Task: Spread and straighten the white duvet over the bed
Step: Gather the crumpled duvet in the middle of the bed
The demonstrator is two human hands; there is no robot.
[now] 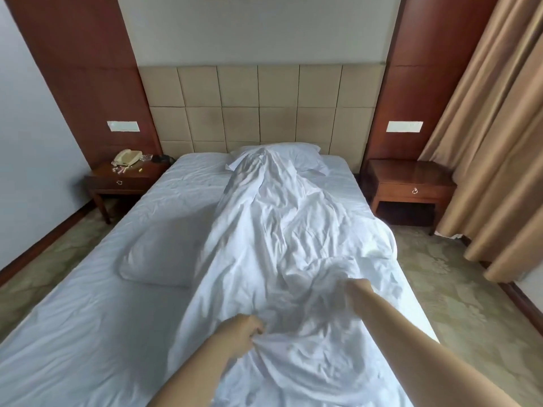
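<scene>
The white duvet (282, 230) lies bunched in a long crumpled strip down the middle and right of the bed (88, 333), from the headboard end to the foot. My left hand (242, 333) grips a fold of the duvet near the foot. My right hand (357, 286) reaches further in; its fingers are buried in the duvet folds, so only the wrist and the back of the hand show. The left half of the mattress sheet is uncovered.
A loose pillow (158, 254) lies on the bed's left half; another pillow (293, 151) sits at the headboard under the duvet's end. A nightstand (123, 177) with a phone stands on the left, a second nightstand (411, 183) on the right. Curtains (499, 142) hang at right.
</scene>
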